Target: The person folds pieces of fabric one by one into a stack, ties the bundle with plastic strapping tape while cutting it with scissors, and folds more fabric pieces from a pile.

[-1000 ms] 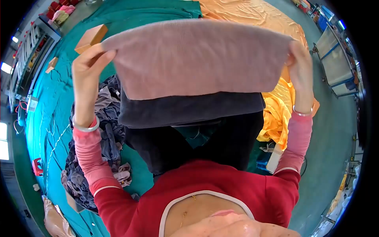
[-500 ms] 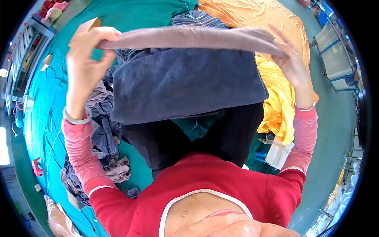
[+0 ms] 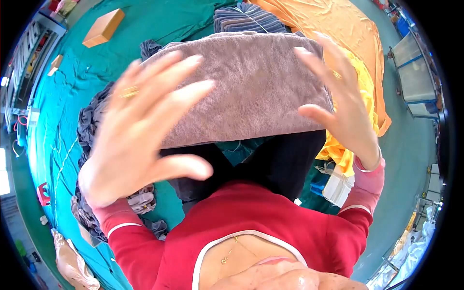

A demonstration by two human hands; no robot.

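The left hand is hanging wide open, holding nothing. The brown cloth is lying between both hands, probably needing gentle, flat-palmed smoothing. The right hand is spreading its fingers, holding nothing.

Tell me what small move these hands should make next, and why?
Probably lower the left hand and right hand onto the brown cloth and smooth it gently outward: it lies spread out, its surface looks slightly rumpled, and both hands are open with fingers spread, gripping nothing.
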